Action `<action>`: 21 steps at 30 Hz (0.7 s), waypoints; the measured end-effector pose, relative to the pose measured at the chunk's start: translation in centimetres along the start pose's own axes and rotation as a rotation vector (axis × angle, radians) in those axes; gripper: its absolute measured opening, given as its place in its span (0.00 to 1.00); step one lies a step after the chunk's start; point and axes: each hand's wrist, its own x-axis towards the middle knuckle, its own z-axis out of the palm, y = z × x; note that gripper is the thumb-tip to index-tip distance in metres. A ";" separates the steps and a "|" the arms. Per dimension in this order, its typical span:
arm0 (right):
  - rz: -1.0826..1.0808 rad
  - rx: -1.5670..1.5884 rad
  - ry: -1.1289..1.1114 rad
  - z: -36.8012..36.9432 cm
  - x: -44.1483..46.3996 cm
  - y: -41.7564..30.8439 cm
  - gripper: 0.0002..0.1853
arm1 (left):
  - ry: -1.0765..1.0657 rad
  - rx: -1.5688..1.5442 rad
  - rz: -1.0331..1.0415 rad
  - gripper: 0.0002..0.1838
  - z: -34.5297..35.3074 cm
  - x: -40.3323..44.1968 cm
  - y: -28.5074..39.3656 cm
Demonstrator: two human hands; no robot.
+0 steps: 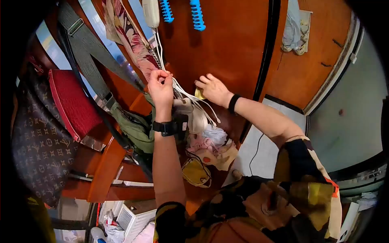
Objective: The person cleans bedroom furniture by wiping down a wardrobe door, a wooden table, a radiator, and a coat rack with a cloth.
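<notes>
My left hand [161, 91] is closed in a pinch at white cords [159, 54] that hang from a white device [150, 13]. To its right my right hand [213, 90] has bent fingers against a small yellow cloth [199, 93] on the brown wooden panel [227, 44]. More white cord ends hang between and below my hands, over a white bag [197, 119] with a chain strap. What my left fingertips grip is partly hidden.
A green bag [135, 127], a red bag [77, 105] and a brown patterned bag [42, 141] hang at the left. Blue plastic hooks [197, 15] are above. Cloth items [212, 148] and a yellow pouch [196, 172] lie below.
</notes>
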 end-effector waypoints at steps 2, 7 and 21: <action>0.071 0.030 0.118 -3.4 0.0 1.9 0.06 | 0.045 0.046 0.072 0.07 0.5 -0.1 -0.5; 0.274 -0.236 0.487 -15.2 2.2 10.2 0.10 | 0.106 0.167 0.069 0.07 1.2 0.0 -1.3; 0.161 -0.109 0.359 -10.9 -2.0 5.8 0.06 | 0.133 0.405 0.092 0.09 2.6 -0.5 -0.2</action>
